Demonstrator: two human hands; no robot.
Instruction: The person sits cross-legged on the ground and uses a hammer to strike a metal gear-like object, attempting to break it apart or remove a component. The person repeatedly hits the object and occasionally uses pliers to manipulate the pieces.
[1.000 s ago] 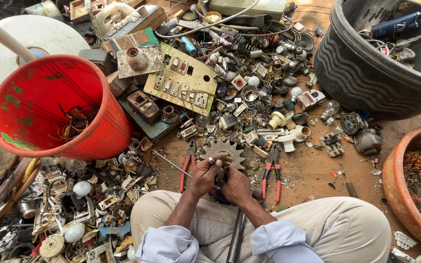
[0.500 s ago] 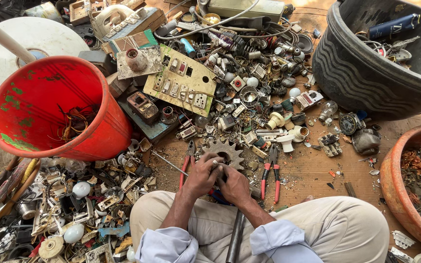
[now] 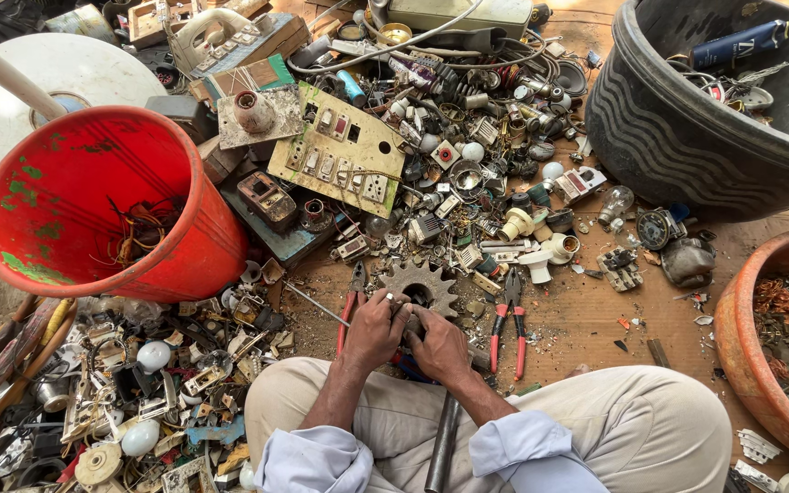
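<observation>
Seated on the floor [image 3: 595, 319], knees apart, both hands together just ahead of the lap: left hand [image 3: 372, 329] beside right hand [image 3: 440, 345], touching a gear [image 3: 422, 285] lying right in front of them. Left of the gear, a bucket [image 3: 93, 201] tipped on its side (wires inside). Behind the gear, a switch panel [image 3: 340, 151] atop a scrap heap. Right of the hands, pliers [image 3: 509, 319]. Far right: a tub [image 3: 687, 137] behind, a bowl [image 3: 751, 356] nearer.
</observation>
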